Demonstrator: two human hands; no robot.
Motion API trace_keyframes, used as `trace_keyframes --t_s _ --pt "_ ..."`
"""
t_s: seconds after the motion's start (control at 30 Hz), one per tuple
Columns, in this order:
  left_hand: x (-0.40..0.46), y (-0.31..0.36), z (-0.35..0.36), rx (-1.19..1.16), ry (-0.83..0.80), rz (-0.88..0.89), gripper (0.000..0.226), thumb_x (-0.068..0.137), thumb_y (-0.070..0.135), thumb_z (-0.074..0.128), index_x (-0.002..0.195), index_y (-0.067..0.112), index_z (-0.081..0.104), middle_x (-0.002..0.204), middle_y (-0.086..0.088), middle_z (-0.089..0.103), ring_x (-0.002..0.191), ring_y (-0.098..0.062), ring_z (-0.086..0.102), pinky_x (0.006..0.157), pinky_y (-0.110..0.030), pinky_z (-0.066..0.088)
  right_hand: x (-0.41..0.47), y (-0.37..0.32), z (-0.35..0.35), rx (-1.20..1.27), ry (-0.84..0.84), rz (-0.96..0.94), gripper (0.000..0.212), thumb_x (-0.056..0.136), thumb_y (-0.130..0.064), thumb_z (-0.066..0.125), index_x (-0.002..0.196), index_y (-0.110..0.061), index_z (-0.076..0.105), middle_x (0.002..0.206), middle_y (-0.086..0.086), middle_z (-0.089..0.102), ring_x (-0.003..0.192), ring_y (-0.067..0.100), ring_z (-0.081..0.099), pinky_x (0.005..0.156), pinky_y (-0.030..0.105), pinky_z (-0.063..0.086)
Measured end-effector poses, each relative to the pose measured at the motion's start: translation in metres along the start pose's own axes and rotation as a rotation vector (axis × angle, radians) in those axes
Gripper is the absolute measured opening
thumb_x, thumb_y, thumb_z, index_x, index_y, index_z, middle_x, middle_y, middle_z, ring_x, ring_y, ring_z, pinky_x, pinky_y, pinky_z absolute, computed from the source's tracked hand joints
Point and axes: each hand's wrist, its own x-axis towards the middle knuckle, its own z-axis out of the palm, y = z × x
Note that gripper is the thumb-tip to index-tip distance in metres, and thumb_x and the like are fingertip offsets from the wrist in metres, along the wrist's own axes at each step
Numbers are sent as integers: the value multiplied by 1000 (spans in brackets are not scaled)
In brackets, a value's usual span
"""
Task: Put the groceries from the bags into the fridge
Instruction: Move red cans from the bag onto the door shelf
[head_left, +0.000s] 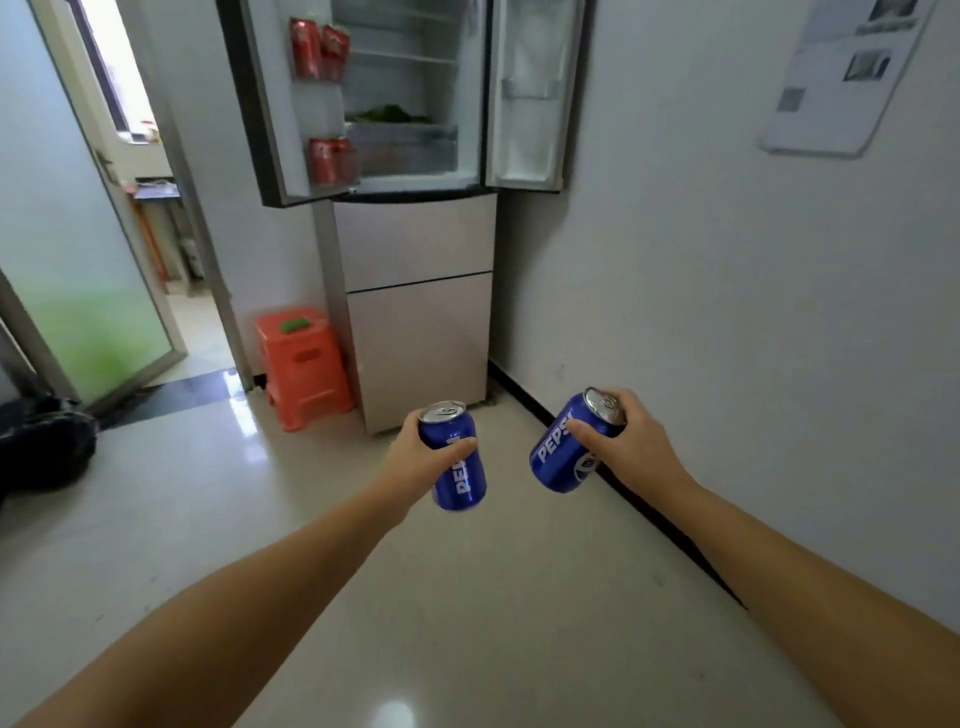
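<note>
My left hand (415, 457) grips a blue Pepsi can (460, 467), held upright in front of me. My right hand (631, 441) grips a second blue Pepsi can (569, 449), tilted to the right. Ahead stands the fridge (415, 291) with both upper doors swung open. Red cans (318, 49) sit in the left door's upper rack and more red cans (330, 161) in its lower rack. Green leafy vegetables (389, 114) lie on an inner shelf. Both hands are well short of the fridge, over the floor.
An orange plastic stool (304, 364) with a small green item on top stands left of the fridge. A dark bag (47, 447) lies on the floor at far left. A glass door (88, 291) is open at left. A white wall (727, 312) runs along the right.
</note>
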Motion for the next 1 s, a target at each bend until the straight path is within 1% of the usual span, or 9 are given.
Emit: trace_keyframes --t_s 0.07,0.17,0.23,0.33,0.5,0.6,0.7,0.87,1.0 --pt "42 13 15 1 -2 41 62 74 22 78 126 18 45 115 0 61 102 -17 60 82 -30 50 42 7 -8 4 27 -7 45 81 -29 74 119 -20 51 105 -6 62 95 12 61 68 13 47" --pt "117 27 32 21 -6 104 61 74 24 78 126 18 45 115 0 61 104 -19 61 83 -32 51 113 20 -11 -7 41 -38 43 82 -28 72 119 -18 51 105 -4 62 92 12 60 66 14 46" --pt "156 36 37 67 0 125 62 75 25 77 128 19 43 114 3 58 103 -17 58 82 -32 49 150 25 -10 5 26 -38 40 83 -28 72 117 -20 51 103 -4 62 88 8 60 64 13 46" --pt "248 54 55 78 2 173 62 78 23 75 129 17 42 109 4 55 99 -14 54 80 -29 45 234 37 -14 -21 28 -56 36 83 -27 72 112 -23 51 100 -7 61 85 2 59 64 11 44" --pt "397 117 86 132 -31 219 63 79 24 73 131 15 40 114 1 54 103 -17 53 85 -32 45 373 38 -52 -86 75 -73 38 82 -26 72 114 -22 52 102 -5 62 91 12 60 69 15 47" --pt "470 148 105 85 -15 250 63 78 24 74 130 15 41 117 -1 56 106 -21 56 89 -36 48 451 38 -76 -100 152 -87 37 83 -29 72 114 -22 54 102 -4 61 91 14 59 67 16 45" --pt "542 168 124 54 -28 264 59 77 22 75 126 16 43 118 -3 58 107 -22 58 88 -36 49 531 43 -88 -122 155 -122 34 83 -30 71 110 -24 52 100 -5 60 90 14 59 65 14 44" --pt "670 203 150 18 -33 328 60 78 18 74 129 14 42 122 -5 56 112 -23 56 90 -38 48 674 53 -96 -155 130 -212 33 84 -31 69 110 -24 50 99 -6 60 85 7 58 63 14 44" --pt "765 239 159 -8 45 376 62 78 21 74 130 14 41 120 -4 55 107 -21 55 85 -35 47 790 47 -103 -208 90 -300 33 85 -32 68 111 -24 48 98 -6 58 80 -1 55 59 10 40"
